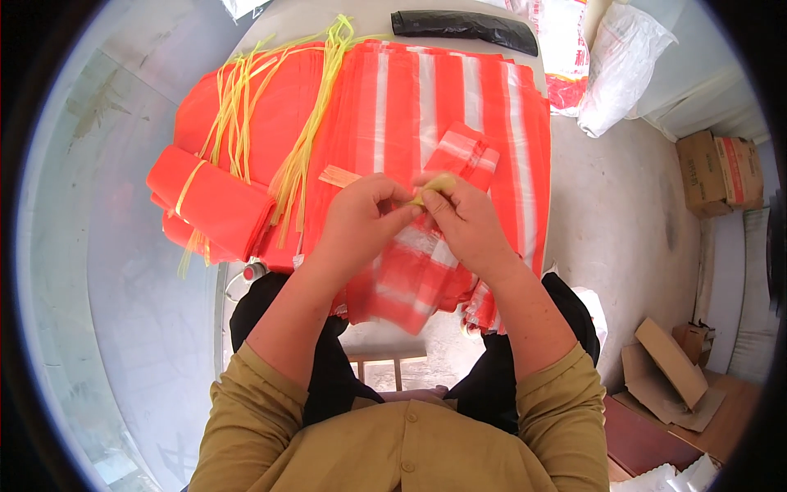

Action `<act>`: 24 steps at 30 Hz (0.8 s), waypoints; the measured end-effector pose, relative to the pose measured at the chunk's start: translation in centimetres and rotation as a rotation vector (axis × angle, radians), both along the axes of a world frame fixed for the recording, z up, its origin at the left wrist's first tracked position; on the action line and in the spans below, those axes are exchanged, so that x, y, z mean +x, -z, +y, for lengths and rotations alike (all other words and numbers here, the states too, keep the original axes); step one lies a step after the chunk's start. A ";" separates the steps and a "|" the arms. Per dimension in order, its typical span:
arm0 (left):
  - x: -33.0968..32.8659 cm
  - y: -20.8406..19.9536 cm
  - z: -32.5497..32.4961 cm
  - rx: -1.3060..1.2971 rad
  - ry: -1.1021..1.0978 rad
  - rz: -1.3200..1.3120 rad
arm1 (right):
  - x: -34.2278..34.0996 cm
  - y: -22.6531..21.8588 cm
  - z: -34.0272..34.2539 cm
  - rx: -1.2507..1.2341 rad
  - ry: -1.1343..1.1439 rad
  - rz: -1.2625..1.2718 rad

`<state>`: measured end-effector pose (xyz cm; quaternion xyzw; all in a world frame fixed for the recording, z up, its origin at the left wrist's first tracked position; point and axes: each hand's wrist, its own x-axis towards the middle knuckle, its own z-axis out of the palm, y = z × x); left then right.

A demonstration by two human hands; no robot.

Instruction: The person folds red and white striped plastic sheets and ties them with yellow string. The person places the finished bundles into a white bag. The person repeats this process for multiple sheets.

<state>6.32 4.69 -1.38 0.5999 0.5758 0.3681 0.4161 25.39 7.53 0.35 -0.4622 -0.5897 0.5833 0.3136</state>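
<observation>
In the head view, I see red print on a white sack (564, 41) by the table (287, 16)'s far right corner, contents hidden. A cardboard box (711, 174) stands beyond the right edge. Near the front edge, left hand (370, 211) and right hand (466, 215) pinch a yellow strip (443, 183) over a folded striped bundle (464, 149).

White bag (561, 56): red characters stand on its white part, above a solid red band; the larger ones sit near its right edge, and the finer print beside them is too small for me to read.
Box (707, 174): darker print marks its brown side, too faint from where I sit to make out; a red panel (740, 170) bears marks I cannot read.
Left panel (135, 246): faint strokes low down, perhaps not writing.
</observation>
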 end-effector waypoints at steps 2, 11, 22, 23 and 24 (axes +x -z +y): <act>0.6 0.3 0.1 -0.020 -0.036 -0.077 | 0.3 0.3 0.0 0.065 0.034 0.025; 0.4 0.0 0.0 0.294 0.104 0.222 | 1.1 1.7 0.1 1.008 -0.030 -0.446; 0.8 0.3 0.2 0.104 0.060 -0.011 | 2.2 -0.7 0.0 0.329 -0.176 -0.325; 0.6 0.5 0.2 0.086 0.075 0.000 | 2.0 -1.0 -0.1 0.353 -0.167 -0.385; 0.5 0.5 0.2 0.069 0.090 0.012 | 1.9 -1.1 -0.2 0.377 -0.159 -0.444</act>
